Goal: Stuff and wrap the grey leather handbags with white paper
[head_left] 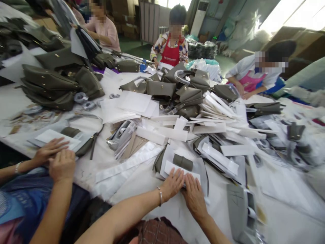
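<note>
In front of me on the table lies an olive-grey handbag (158, 160) with a translucent wrapping sheet (201, 165) over it. A strip of white card (169, 166) rests on the sheet, below a rolled olive-grey piece (183, 162). My left hand (174, 183), a bracelet at its wrist, lies with fingers stretched over the card's left half. My right hand (194, 195) presses on the card's right part, fingers extended, close beside the left. The fingers cover part of the card's lower edge.
At my left a co-worker's hands (58, 156) rest on a similar wrapped bag. White card strips (177, 132) and olive-grey bags (161, 89) are heaped mid-table. A tape dispenser (243, 211) stands at right. Several people work around the table.
</note>
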`<state>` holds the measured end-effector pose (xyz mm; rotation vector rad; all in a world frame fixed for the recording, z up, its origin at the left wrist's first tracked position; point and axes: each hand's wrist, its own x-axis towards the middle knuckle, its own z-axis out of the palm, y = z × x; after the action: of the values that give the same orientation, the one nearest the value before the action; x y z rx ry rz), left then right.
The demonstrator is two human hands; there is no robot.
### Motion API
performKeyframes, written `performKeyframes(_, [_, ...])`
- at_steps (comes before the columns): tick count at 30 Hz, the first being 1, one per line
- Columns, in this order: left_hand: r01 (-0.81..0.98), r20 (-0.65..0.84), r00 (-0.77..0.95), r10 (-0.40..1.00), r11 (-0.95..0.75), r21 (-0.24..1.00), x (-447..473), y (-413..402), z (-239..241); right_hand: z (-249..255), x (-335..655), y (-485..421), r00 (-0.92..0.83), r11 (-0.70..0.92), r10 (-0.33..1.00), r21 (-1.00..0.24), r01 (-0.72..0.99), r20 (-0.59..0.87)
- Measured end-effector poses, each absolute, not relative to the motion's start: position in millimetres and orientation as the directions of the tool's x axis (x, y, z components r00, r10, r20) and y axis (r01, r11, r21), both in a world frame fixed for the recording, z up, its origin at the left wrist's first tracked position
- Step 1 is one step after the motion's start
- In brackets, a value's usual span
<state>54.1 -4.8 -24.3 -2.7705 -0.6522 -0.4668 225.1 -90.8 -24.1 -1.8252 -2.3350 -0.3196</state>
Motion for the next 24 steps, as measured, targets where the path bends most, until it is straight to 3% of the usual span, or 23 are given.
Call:
performKeyframes(4, [0.400,0.361,0.881,0.307,-0.890,-0.219,53.7,0.1,-29.1,-35.8,230.2,-90.8,-0.265,0.260,0.909,0.061,0.964,0.323])
performKeyframes(9, [0.386,0.417,0.862,0.288,-0.906,-0.172,55.8,10.0,-17.1,-38.9,239.2,-86.5,-0.296,0.294,0.880,0.062,0.954,0.372])
performKeyframes(18, [0.378,0.404,0.843,0.356,-0.926,0.029,77.6,25.1,33.8,21.4,243.7,-70.5,-0.249,0.224,0.895,0.109,0.969,0.370])
performKeyframes(24, [0.314,0.291,0.904,0.312,-0.948,0.040,69.5,22.8,56.1,34.2,253.4,-68.1,-0.316,0.283,0.881,0.143,0.948,0.353])
